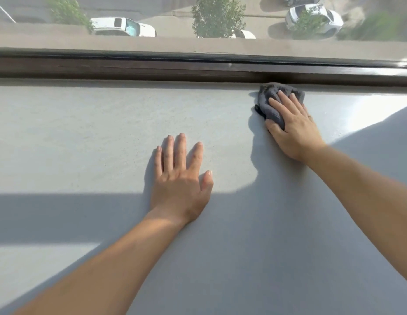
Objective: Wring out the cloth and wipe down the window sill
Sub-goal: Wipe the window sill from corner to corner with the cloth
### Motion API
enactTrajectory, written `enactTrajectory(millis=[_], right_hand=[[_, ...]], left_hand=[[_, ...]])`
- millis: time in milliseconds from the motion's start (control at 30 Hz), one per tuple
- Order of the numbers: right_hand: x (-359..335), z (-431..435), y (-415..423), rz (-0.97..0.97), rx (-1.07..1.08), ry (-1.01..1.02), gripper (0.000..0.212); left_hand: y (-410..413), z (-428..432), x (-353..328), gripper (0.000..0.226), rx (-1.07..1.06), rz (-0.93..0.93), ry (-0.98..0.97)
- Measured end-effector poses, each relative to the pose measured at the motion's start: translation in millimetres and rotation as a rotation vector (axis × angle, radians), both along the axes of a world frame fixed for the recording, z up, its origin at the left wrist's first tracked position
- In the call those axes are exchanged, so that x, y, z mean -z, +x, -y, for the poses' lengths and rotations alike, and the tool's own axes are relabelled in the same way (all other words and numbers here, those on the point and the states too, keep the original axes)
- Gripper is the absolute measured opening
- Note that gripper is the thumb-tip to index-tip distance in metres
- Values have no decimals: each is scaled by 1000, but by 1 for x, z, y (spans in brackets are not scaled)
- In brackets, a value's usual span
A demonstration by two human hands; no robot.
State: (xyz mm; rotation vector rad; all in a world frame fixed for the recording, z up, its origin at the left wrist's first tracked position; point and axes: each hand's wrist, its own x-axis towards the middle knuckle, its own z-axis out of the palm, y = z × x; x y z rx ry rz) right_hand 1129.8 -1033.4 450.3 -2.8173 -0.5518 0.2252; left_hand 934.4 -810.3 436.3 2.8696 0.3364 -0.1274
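One view only: a wide-angle camera worn on the person's head looks forward and steeply down onto a broad pale grey window sill point(84, 133) from close. The left hand point(179, 178) and right hand point(293, 126) reach in from the bottom edge. A dark brown window frame point(152, 69) crosses the top, with a street point(254, 10) far below beyond it.

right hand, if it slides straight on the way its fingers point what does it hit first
The window frame, almost at once: the cloth under the right hand seems to touch it.
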Motion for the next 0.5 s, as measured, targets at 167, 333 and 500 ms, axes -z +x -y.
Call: enactTrajectory(millis=[167,333,500], right_hand=[[4,-23,-27,39,238,36,61],[4,5,-51,16,-162,6,64],[5,26,-40,46,223,23,60]], left_hand=[[2,2,0,69,-14,18,5],[4,2,-2,70,-14,11,-20],[-6,28,-12,62,-31,116,-108]])
